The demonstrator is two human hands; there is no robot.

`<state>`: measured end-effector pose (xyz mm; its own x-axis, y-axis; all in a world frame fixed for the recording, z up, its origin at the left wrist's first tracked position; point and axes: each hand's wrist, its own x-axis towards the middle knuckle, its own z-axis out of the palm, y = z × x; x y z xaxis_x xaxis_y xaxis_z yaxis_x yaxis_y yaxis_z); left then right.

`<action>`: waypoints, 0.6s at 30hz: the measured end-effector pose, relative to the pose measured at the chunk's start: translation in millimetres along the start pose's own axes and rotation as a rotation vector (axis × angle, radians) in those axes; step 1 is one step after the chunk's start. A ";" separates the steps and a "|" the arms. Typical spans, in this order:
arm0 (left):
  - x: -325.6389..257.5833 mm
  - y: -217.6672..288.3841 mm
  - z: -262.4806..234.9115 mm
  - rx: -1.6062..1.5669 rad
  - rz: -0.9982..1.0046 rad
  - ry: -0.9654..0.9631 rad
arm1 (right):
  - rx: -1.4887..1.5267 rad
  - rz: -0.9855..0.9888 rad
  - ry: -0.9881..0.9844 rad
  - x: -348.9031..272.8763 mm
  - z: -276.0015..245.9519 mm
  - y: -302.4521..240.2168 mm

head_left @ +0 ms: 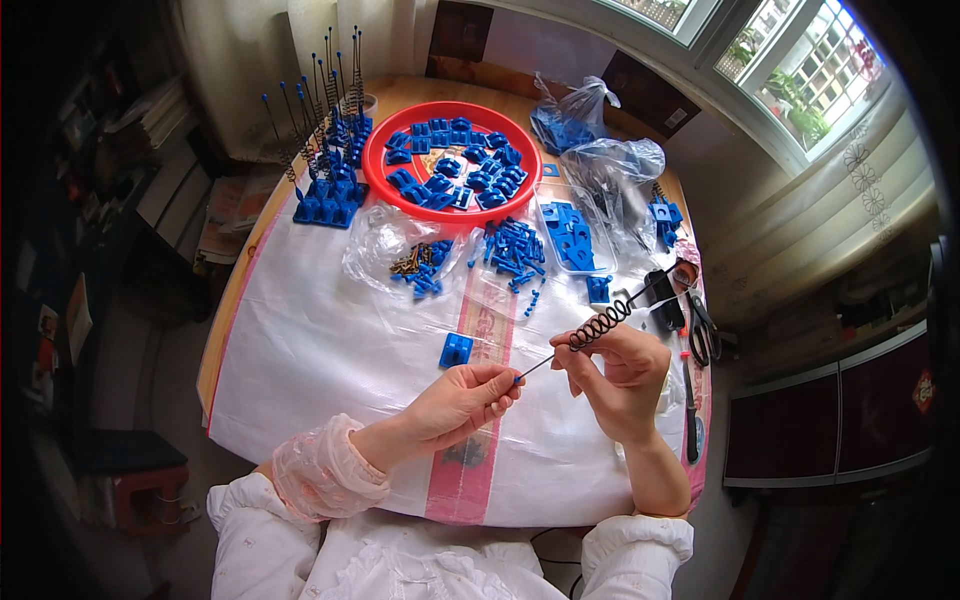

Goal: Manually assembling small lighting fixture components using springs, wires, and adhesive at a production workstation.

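A black coiled spring wire [603, 327] slants up to the right in front of me, with thin straight lengths at both ends. My left hand [455, 405] pinches its lower straight end, where a small blue bead [518, 380] shows at the fingertips. Around the lower coils, the thumb and forefinger of my right hand [622, 378] are closed. Just beyond my left hand, a square blue plastic base [456, 350] lies on the white sheet.
Blue clips fill a red basin [375, 165] at the back. Upright spring wires on blue bases [330, 203] stand left. Bags hold screws [410, 262] and blue pegs [515, 250]; a clear tub [570, 238] holds blue plates. Black scissors [704, 335] and a black-handled tool [692, 430] lie right.
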<state>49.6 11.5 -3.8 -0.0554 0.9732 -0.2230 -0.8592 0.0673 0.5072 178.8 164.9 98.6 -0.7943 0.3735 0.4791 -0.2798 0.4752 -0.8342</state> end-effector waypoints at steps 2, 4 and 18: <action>0.6 -0.1 -0.6 -0.002 0.001 0.000 | -0.001 -0.001 0.012 0.0 0.8 0.7; 0.2 0.5 0.2 -0.005 -0.004 0.007 | -0.009 0.000 0.015 -0.2 0.1 1.0; 0.5 -0.6 -1.3 -0.015 -0.001 -0.003 | -0.005 0.033 0.016 -0.2 0.6 -0.8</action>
<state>49.4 11.6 -5.3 -0.0532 0.9739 -0.2207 -0.8670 0.0646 0.4942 178.9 164.0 99.0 -0.7943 0.4014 0.4560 -0.2510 0.4667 -0.8480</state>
